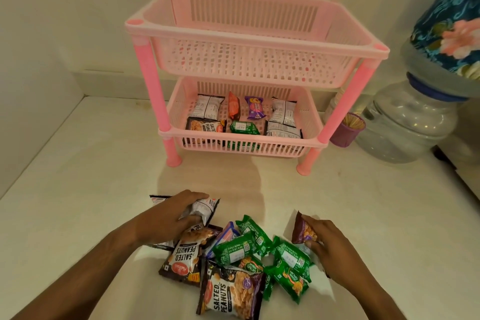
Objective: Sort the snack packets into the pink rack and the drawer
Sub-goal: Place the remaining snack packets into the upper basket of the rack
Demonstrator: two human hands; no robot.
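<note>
A two-tier pink rack [259, 41] stands at the back of the counter. Its top basket holds nothing; its lower basket [241, 139] holds several snack packets. A pile of packets lies near me: salted peanut packets [228, 291] and green packets [237, 248]. My left hand [171, 215] grips a silver-backed peanut packet [205, 206] at the pile's far left. My right hand [324, 244] holds a dark purple peanut packet [301, 228] at the pile's right. No drawer is in view.
A purple cup of sticks [348, 130] stands right of the rack. Beside it is a large water jar [405, 122] with a blue floral cover [452, 21]. Walls close off the left and back of the white counter [91, 176].
</note>
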